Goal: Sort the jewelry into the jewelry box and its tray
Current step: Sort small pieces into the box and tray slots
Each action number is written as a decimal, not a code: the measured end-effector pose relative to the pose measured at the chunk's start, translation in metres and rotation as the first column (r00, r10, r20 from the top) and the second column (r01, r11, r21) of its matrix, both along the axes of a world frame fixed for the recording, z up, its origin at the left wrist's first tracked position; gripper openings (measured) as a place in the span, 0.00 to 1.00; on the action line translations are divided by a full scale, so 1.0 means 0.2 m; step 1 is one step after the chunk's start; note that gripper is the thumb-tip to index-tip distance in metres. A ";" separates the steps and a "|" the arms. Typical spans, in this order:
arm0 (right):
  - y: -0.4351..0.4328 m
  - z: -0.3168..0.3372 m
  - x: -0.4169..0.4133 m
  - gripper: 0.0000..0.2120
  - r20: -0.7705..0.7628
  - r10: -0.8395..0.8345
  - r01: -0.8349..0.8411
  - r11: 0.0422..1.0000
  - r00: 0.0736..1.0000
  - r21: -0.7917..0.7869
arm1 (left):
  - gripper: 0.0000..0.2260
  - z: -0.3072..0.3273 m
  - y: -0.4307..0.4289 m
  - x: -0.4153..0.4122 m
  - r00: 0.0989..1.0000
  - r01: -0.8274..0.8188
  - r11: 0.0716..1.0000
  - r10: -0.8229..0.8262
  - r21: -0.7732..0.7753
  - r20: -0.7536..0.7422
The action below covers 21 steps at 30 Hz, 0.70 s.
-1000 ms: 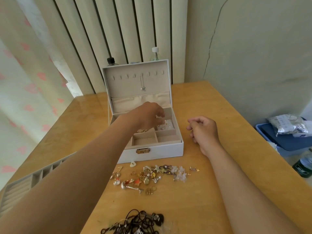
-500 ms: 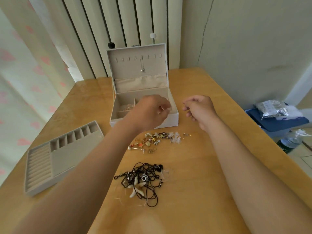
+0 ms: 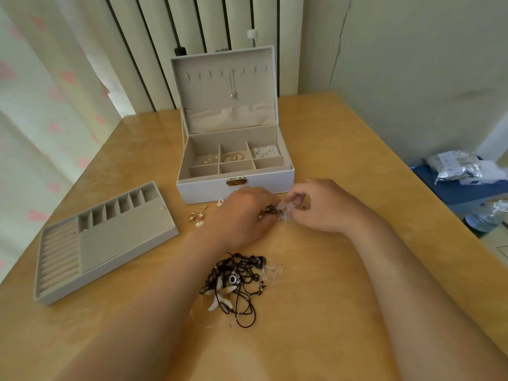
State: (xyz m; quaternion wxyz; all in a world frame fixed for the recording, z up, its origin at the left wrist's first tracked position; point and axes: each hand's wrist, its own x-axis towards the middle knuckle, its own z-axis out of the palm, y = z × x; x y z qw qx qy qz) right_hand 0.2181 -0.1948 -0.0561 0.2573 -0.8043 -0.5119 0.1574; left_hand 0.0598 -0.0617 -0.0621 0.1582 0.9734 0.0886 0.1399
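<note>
The white jewelry box [image 3: 209, 189] stands open at the table's middle back, with gold rings and earrings in its rear compartments and a silver necklace [image 3: 234, 86] hanging in the lid. Its grey tray [image 3: 123, 235] lies to the left. Just in front of the box, my left hand [image 3: 242, 215] and my right hand [image 3: 321, 206] meet over the pile of small jewelry [image 3: 270, 211]. My right hand's fingers pinch a small clear packet [image 3: 287, 213]. My left hand's fingers curl down onto the pile and hide most of it. Loose gold pieces [image 3: 196, 217] lie left of it.
A tangle of black cord necklaces [image 3: 236, 281] with white pendants lies near the table's front, between my forearms. Two bottles stand behind the box lid. Off the table's right edge sit a blue bin [image 3: 464, 189] with silver packets and a water bottle [image 3: 489, 218].
My left hand has come out of the box and down to the jewelry pile. My right hand has moved in to the pile too. The view has tilted down.
</note>
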 end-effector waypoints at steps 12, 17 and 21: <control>0.00 0.00 0.00 0.08 -0.054 -0.042 0.048 0.991 0.998 0.125 | 0.08 -0.08 0.01 0.02 0.974 -0.031 0.991 0.060 -0.132 0.220; 0.01 0.00 -0.01 0.09 -0.164 -0.044 0.083 0.967 0.986 0.242 | 0.03 -0.06 0.01 -0.02 0.946 -0.086 0.937 0.183 -0.339 0.268; 0.01 0.02 -0.03 0.10 -0.223 -0.010 0.078 0.951 0.975 0.298 | 0.04 -0.04 -0.01 -0.03 0.940 -0.097 0.883 0.233 -0.459 0.249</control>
